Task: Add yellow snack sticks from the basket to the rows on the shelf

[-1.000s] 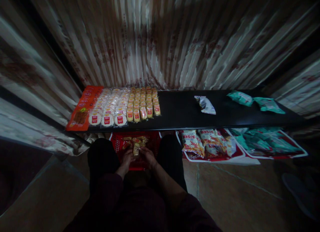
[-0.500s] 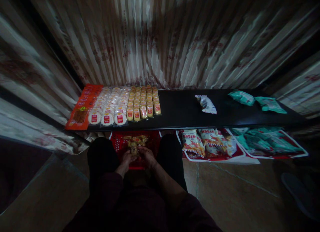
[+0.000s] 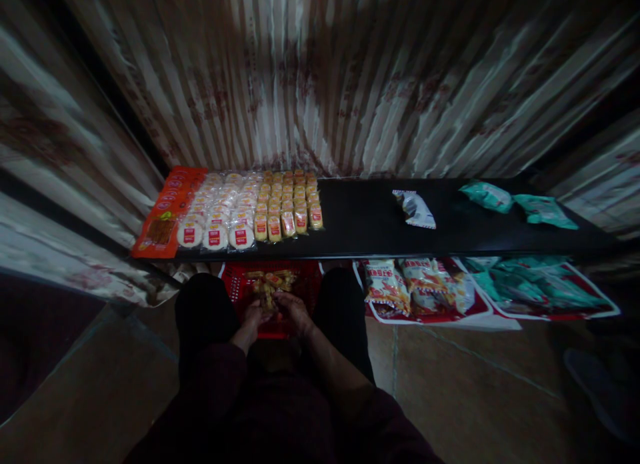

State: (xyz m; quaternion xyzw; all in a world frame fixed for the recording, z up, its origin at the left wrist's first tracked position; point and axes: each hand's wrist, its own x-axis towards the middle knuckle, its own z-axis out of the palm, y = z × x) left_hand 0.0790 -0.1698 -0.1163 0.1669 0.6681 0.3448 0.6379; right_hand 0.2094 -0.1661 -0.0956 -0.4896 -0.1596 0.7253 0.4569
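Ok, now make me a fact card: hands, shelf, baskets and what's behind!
Hands: left hand holds a yellow wrapped snack; right hand is at it, grip too dim to tell
Shelf: black shelf with, left to right, orange packet, round white snacks, rows of yellow snacks, white bag, two green bags
Nearest basket: red basket with loose yellow snacks
Other baskets: middle basket with orange-and-white bags, right basket with more green bags
Behind: striped curtain

Black shelf (image 3: 357, 227) with orange packet (image 3: 170, 207), round white packs (image 3: 217, 236), yellow packs (image 3: 287, 214), pale bag (image 3: 417, 209), teal bags (image 3: 487, 197)

Fingers (image 3: 287, 298) apparently around wrapped snack (image 3: 267, 300)
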